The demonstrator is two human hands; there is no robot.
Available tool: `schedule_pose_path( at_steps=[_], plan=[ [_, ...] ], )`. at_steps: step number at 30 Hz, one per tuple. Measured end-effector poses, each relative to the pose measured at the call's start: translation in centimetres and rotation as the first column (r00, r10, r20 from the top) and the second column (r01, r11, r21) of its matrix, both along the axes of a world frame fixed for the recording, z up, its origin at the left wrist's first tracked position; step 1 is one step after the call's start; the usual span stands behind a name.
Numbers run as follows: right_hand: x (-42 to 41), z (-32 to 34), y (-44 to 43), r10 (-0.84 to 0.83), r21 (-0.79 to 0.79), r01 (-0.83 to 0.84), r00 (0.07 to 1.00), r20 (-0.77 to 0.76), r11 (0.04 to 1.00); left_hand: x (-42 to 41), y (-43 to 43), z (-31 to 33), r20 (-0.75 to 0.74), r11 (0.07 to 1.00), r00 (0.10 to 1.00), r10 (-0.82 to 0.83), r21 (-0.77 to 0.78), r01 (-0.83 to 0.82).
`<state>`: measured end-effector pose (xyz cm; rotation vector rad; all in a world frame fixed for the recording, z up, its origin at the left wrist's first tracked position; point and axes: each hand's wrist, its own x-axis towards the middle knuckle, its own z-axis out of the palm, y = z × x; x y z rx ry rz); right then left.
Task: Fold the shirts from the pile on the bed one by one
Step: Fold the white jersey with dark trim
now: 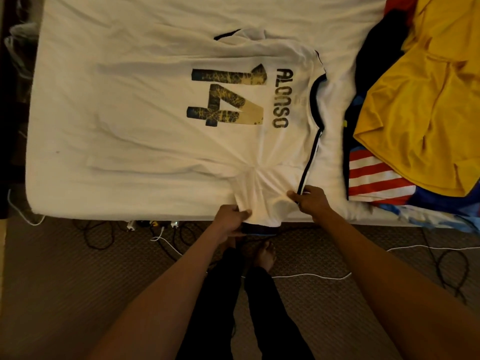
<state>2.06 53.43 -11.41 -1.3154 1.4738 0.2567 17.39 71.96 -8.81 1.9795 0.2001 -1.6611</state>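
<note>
On the bed (78, 27) the white number-14 jersey (155, 113) lies spread back-up, its near sleeve pinched by the left hand (231, 219) and the right hand (311, 200), so folding looks barely begun, with the pile of shirts (415, 100) beside its collar yet to do.

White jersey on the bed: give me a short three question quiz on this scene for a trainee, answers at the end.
1. True or false: the white fabric jersey printed ALONSO 14 lies spread printed side up on the white-sheeted bed.
2. Which part do the left hand and right hand grip? A collar; B near sleeve; C far hem.
3. Fill in: the topmost garment of the pile of shirts is coloured ___.
Key: 1 true; 2 B; 3 yellow.
</note>
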Motion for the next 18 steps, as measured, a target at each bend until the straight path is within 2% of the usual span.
schedule_pose_path(
  at_steps=[1, 3, 4, 5, 7, 9, 11, 14, 18],
  plan=[
    [0.0, 0.2, 0.2, 0.069, -0.087, -0.073, 0.996, -0.049, 0.994, 0.1, 0.6, 0.0, 0.009, 0.997, 0.998, -0.069, 0.020, 0.069],
    [0.6, 0.9, 1.1, 0.073, -0.272, -0.088, 0.995, -0.067, 0.958, 1.0, 1.6, 0.3, 0.140, 0.970, 0.961, -0.240, 0.085, 0.229],
    [1.1, 1.1, 1.7, 0.075, -0.386, -0.087, 0.996, -0.045, 0.918, 2.0, 2.1, 0.5, 0.231, 0.969, 0.942, -0.241, 0.113, 0.220],
    [1.8, 1.3, 2.3, 0.097, -0.496, -0.095, 0.995, -0.022, 0.863, 3.3, 2.5, 0.5, 0.316, 0.984, 0.934, -0.168, 0.114, 0.139],
    [3.9, 1.4, 3.5, 0.182, -0.652, -0.124, 0.983, 0.023, 0.748, 6.8, 3.2, 0.3, 0.428, 0.983, 0.891, 0.148, 0.037, -0.181],
    [6.7, 1.4, 4.9, 0.314, -0.707, -0.185, 0.948, 0.056, 0.682, 11.3, 4.2, 0.1, 0.452, 0.868, 0.764, 0.461, -0.049, -0.495],
    [9.9, 1.2, 6.5, 0.478, -0.697, -0.305, 0.876, 0.062, 0.649, 16.0, 5.9, -0.4, 0.439, 0.714, 0.618, 0.653, -0.084, -0.695],
    [14.8, 0.2, 9.2, 0.695, -0.682, -0.516, 0.719, -0.015, 0.519, 22.1, 8.8, -1.2, 0.386, 0.555, 0.476, 0.790, -0.122, -0.823],
    [21.1, -0.8, 11.6, 0.795, -0.692, -0.614, 0.599, -0.097, 0.378, 28.7, 11.3, -2.1, 0.217, 0.474, 0.441, 0.871, -0.137, -0.870]
  ],
)
